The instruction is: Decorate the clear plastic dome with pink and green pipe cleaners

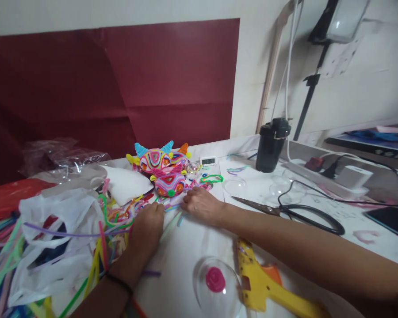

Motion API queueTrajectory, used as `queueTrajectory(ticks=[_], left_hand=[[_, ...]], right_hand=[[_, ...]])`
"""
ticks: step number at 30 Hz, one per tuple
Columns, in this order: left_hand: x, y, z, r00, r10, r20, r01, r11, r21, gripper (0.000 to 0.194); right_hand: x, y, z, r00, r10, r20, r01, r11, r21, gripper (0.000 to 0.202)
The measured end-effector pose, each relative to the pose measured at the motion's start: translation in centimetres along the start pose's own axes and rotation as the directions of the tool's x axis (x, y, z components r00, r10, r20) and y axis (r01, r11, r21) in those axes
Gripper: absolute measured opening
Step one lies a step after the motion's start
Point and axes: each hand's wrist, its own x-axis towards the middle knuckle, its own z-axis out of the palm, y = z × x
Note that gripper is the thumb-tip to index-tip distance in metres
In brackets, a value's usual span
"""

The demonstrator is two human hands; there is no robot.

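Left hand [149, 221] and right hand [200, 204] both bare, ungloved. Left forearm [97, 300], bottom left of centre: thin, dark, cord-like wristband [120, 282], plain, looped round wrist. Right forearm [285, 243], lower right: bare skin out to frame edge.

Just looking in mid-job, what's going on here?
A person works bare-handed at a white tabletop. The left hand is beside a tangle of thin multicoloured craft strips; the right hand is close to a multicoloured striped craft head. What the fingers hold, if anything, is too small to tell. Nearer the camera are a clear plastic dome with a pink coil and a yellow glue gun. Black-handled metal scissors lie beyond the right forearm.
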Motion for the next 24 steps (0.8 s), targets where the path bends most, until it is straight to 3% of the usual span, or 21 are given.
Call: queueTrajectory(ticks=[5, 11, 15, 24], left_hand=[[0.7, 0.9, -1.4, 0.993, -0.074, -0.093, 0.056, 0.981, -0.185, 0.027], [0.6, 3.3, -2.5, 0.998, 0.056, -0.005, -0.054, 0.929, -0.366, 0.036], [0.4, 3.2, -1.7, 1.0, 0.023, -0.003, -0.023, 0.933, -0.359, 0.036], [0.1, 0.9, -0.4, 0.973, -0.228, 0.03, 0.228, 0.941, -0.248, 0.032]], right_hand=[[-1.3, -0.2, -0.3, 1.0, -0.001, -0.011, 0.0, 0.999, -0.043, 0.028], [-1.6, 0.1, -0.6, 0.998, 0.052, -0.037, -0.051, 0.999, 0.008, 0.028], [-1.7, 0.6, -0.9, 0.997, 0.057, -0.057, -0.052, 0.995, 0.089, 0.028], [-1.8, 7.5, 1.2, 0.933, 0.359, -0.006, -0.348, 0.908, 0.236, 0.03]])
